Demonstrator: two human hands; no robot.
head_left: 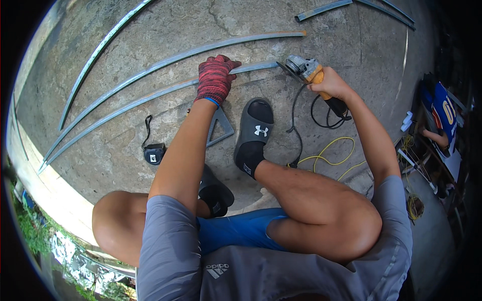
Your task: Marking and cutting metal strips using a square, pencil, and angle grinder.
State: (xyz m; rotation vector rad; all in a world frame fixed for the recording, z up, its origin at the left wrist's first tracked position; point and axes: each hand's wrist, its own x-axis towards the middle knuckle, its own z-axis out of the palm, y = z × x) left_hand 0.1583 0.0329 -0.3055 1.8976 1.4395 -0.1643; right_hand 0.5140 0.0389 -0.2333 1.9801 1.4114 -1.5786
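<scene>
My left hand [216,80], in a red and black knit glove, is closed over a long grey metal bar [150,96] near its right end. My bare right hand [331,84] grips the yellow body of an angle grinder [303,67]. The grinder's disc is at the bar's right end; whether the two touch, I cannot tell. Just below the gloved hand lies a grey triangular square [221,131], partly hidden by my left forearm. A black tape measure [154,153] with a wrist strap rests to the left of that forearm.
Two more long bars lie beyond, a middle one [201,48] and a far-left one [98,57]. Short metal pieces [324,10] lie at the far right. The grinder's black cord [297,135] and a yellow cord [321,157] loop beside my sandalled foot [255,128]. Clutter stands at right.
</scene>
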